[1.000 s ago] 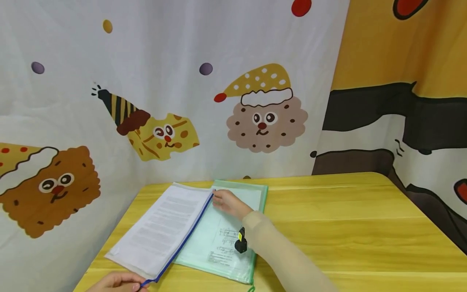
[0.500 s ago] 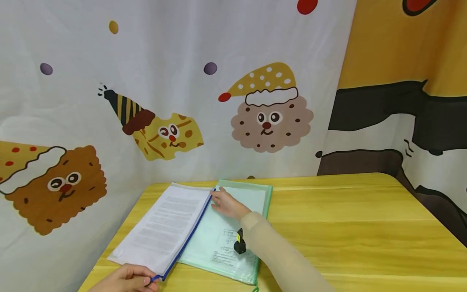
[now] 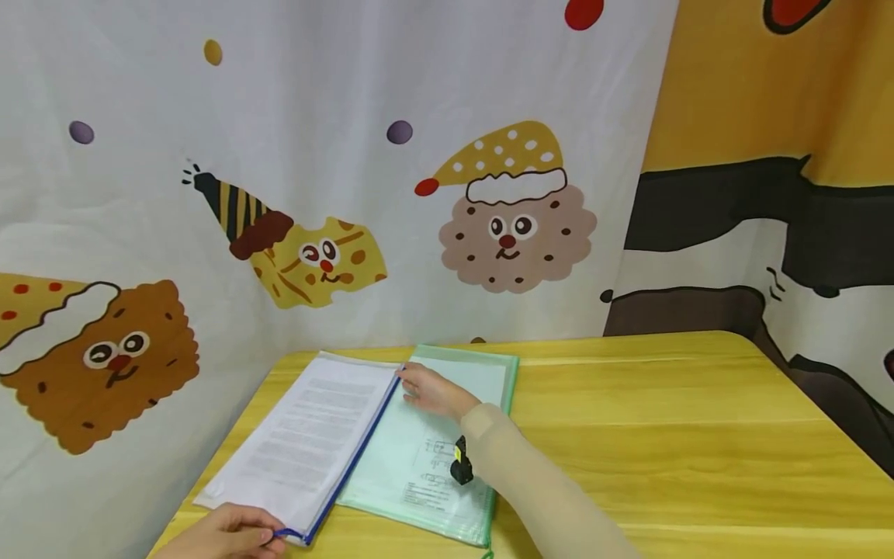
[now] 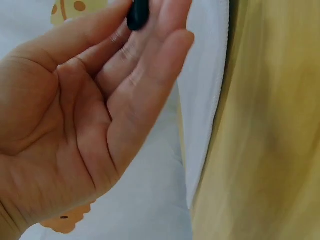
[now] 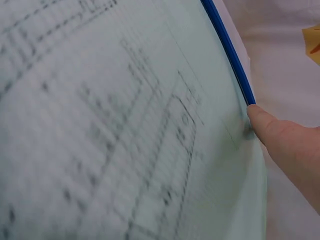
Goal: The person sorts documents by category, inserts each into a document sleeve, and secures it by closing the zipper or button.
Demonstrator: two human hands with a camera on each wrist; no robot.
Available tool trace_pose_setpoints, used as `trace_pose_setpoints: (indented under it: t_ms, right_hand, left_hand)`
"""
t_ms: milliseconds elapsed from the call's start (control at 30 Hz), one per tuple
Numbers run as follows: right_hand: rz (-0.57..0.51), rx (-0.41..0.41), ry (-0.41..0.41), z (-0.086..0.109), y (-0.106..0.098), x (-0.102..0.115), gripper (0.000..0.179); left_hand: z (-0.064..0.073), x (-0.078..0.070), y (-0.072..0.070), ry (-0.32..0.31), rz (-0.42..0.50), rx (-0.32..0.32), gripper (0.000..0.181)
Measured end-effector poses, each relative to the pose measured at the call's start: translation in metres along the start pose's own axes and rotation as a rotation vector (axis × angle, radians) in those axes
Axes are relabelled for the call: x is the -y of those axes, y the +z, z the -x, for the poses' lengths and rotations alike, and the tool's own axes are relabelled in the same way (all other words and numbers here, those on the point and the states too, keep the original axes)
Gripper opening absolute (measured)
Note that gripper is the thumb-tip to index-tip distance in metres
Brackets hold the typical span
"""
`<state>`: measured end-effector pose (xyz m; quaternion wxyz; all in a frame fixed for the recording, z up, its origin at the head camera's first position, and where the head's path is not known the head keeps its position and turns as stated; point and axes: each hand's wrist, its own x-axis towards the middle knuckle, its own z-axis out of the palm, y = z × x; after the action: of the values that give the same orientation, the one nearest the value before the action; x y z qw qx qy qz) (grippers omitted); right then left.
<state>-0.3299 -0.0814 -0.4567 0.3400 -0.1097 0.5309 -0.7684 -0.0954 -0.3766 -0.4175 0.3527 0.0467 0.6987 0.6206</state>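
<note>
A clear zip document pouch (image 3: 300,435) with a blue zip edge holds printed white sheets. It lies at the left, partly over a green zip document pouch (image 3: 391,458) with a printed sheet inside. My left hand (image 3: 226,534) pinches the blue zip pull (image 3: 286,532) at the near corner; in the left wrist view the dark pull tab (image 4: 137,16) shows between thumb and fingers. At the far corner, my right hand (image 3: 436,390) pinches the blue zip edge (image 5: 232,57). The right wrist view shows one fingertip (image 5: 257,115) against it, with the other fingers hidden.
Both pouches lie on a yellow wood-grain table (image 3: 670,435). A printed cartoon curtain (image 3: 335,93) hangs behind the table and along its left side. A small black device (image 3: 461,462) sits at the right wrist, and a green cord (image 3: 487,553) hangs off the green pouch's near corner.
The right fingers, spread at the far corner half a second ago, now close on it. The clear pouch has shifted slightly left. My left hand keeps its pinch on the zip pull.
</note>
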Motion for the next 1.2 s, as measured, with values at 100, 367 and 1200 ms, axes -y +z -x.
trace_pose_setpoints:
  t_ms: [100, 367, 1200]
  right_hand:
    - [0.009, -0.011, -0.007, 0.004, -0.005, 0.004, 0.071]
    - [0.101, 0.021, -0.033, 0.026, -0.019, 0.021, 0.065]
    - [0.396, -0.096, -0.142, 0.105, -0.093, 0.077, 0.060]
  left_hand:
    - [-0.001, -0.002, -0.005, -0.030, -0.097, -0.086, 0.028]
    - [-0.015, -0.006, -0.012, -0.091, -0.359, -0.202, 0.020]
    - [-0.064, -0.046, 0.002, -0.197, -0.874, -0.439, 0.023]
